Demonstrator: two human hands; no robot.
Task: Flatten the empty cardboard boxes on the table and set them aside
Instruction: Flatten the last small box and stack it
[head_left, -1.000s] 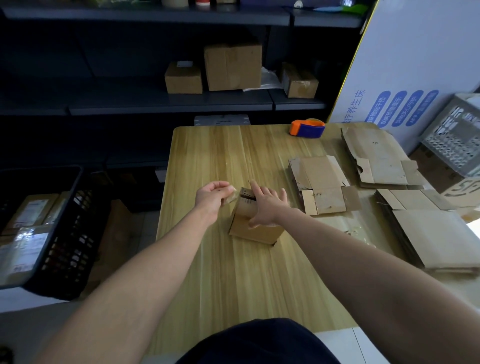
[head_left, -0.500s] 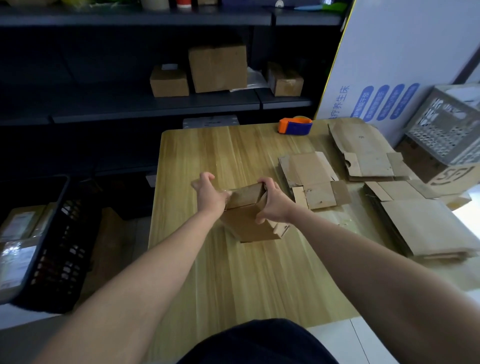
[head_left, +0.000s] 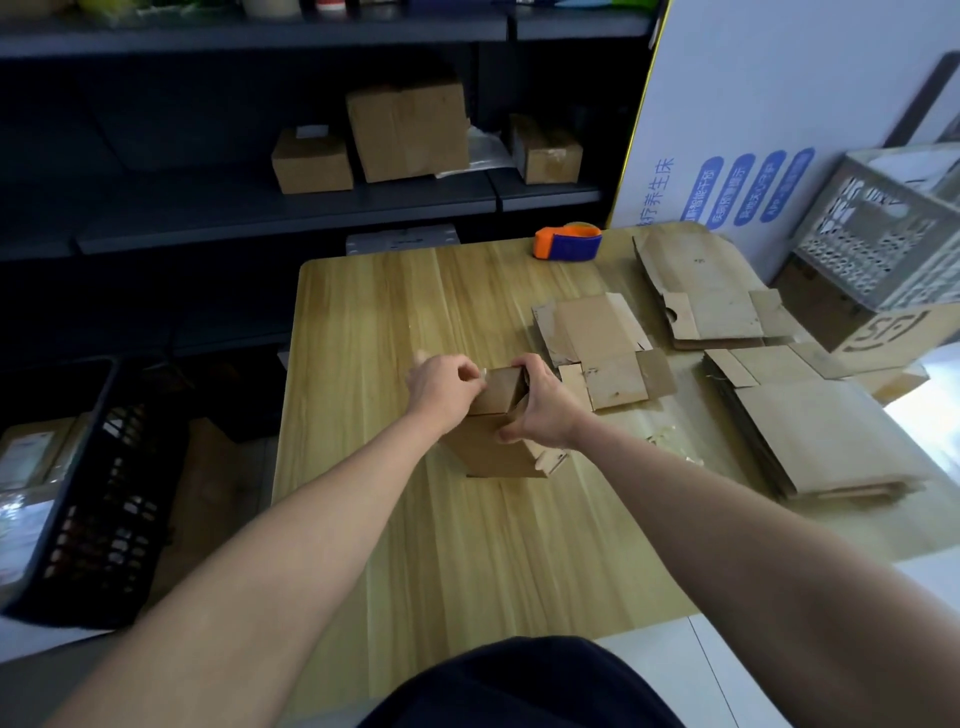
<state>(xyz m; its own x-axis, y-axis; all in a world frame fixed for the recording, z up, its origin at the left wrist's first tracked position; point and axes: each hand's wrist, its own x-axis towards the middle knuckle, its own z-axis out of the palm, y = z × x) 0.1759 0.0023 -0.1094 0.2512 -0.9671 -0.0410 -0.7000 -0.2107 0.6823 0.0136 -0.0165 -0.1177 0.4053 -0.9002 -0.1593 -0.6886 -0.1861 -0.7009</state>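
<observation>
A small brown cardboard box (head_left: 496, 452) stands near the middle of the wooden table (head_left: 374, 322), one top flap raised. My left hand (head_left: 441, 387) pinches the left edge of that flap at the box top. My right hand (head_left: 545, 408) grips the box's right side, fingers over the top and thumb on the front face. Flattened boxes lie to the right: one (head_left: 597, 343) just beyond my right hand, another (head_left: 706, 291) at the back, and a stack (head_left: 821, 431) near the table's right edge.
An orange and blue tape dispenser (head_left: 569, 242) sits at the table's far edge. A grey perforated crate (head_left: 883, 244) rests on a printed box at the right. A black basket (head_left: 88, 493) stands left of the table. Dark shelves behind hold three closed boxes (head_left: 410, 130).
Both hands closed on the small box and turned it more upright. My left hand went from beside the box to pinching its top flap. The camera view dipped and shifted slightly.
</observation>
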